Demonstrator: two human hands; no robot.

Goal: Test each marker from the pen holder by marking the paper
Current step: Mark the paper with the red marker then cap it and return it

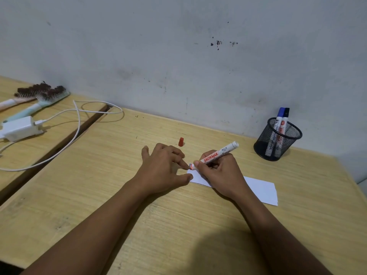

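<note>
My right hand (220, 173) grips an uncapped white marker with red lettering (218, 153), its tip down at the left end of a white paper strip (260, 190) on the wooden desk. My left hand (162, 171) rests flat beside it, fingertips touching the paper's left edge near the marker tip. The marker's red cap (181, 141) stands on the desk just behind my hands. A black mesh pen holder (278, 138) at the back right holds a blue-capped marker (279, 118) and a black-capped marker (285, 120).
A second desk to the left, across a dark gap (51, 147), carries a white charger (19, 128) with a looping white cable (77, 124) and two hairbrushes (37, 96). A stained wall runs behind the desks.
</note>
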